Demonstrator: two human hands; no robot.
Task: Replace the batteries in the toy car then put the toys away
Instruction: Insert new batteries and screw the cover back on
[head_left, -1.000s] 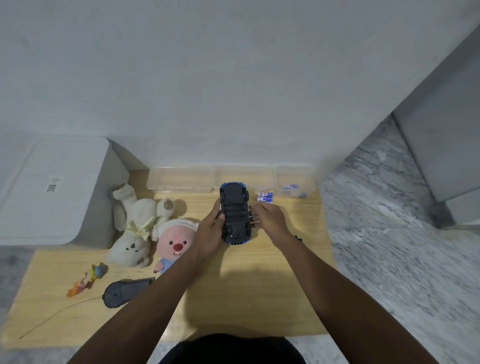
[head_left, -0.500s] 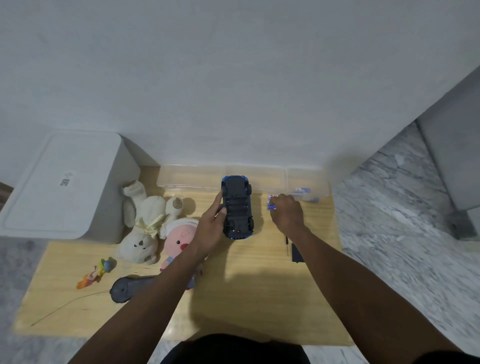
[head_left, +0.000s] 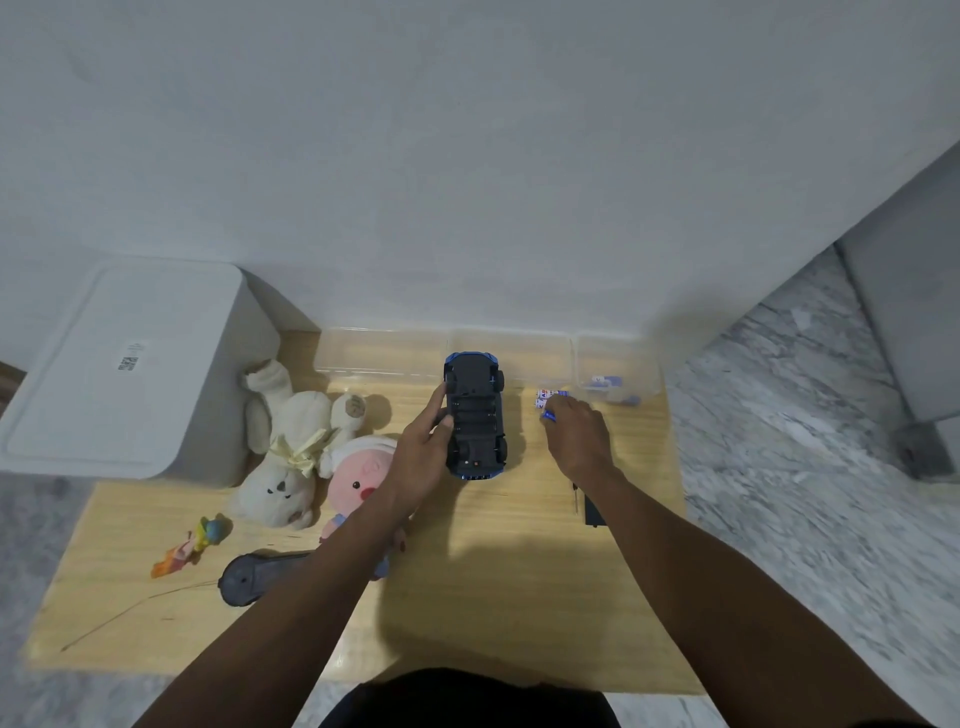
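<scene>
The toy car (head_left: 474, 417) lies upside down on the wooden table (head_left: 493, 597), just near of the clear plastic boxes (head_left: 384, 353) along the far edge, with its battery bay open and facing up. It is steadied on its left side by the left hand (head_left: 418, 457), whose fingers and thumb are curled against the body. The right hand (head_left: 574, 434) is set down over the loose batteries (head_left: 545, 402) to the right of the car; one blue-ended cell seems to be pinched at its fingertips, though how firmly cannot be told.

Several slips are judged possible. A round battery held only at the tips may roll off or be knocked against its neighbours and sent toward the right edge of the table. If a cell is dropped into the bay the wrong way round, the car will not run. Because the car rests on its roof, it may rock or slide when a cell is pressed in, unless the left hand's hold is kept. The small dark piece (head_left: 594, 512) lying near of the right wrist, perhaps the bay cover, could be swept off by the forearm
</scene>
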